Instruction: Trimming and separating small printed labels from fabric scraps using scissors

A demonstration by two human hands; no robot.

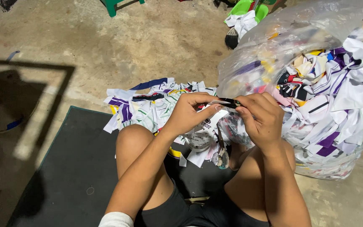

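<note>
I pinch a narrow cloth strip (225,101) between both hands above my knees, my left hand (188,112) closed on one end and my right hand (262,118) closed on the other. Just beyond lies a pile of cut scraps (148,107) on the floor; a clear plastic bag (274,46) full of scraps stands at my right.

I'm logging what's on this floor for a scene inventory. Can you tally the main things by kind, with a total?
Clear plastic bag of fabric scraps: 1
Loose pile of fabric scraps: 1
Dark floor mat: 1
Strip held between left hand and right hand: 1
Total: 4
</note>
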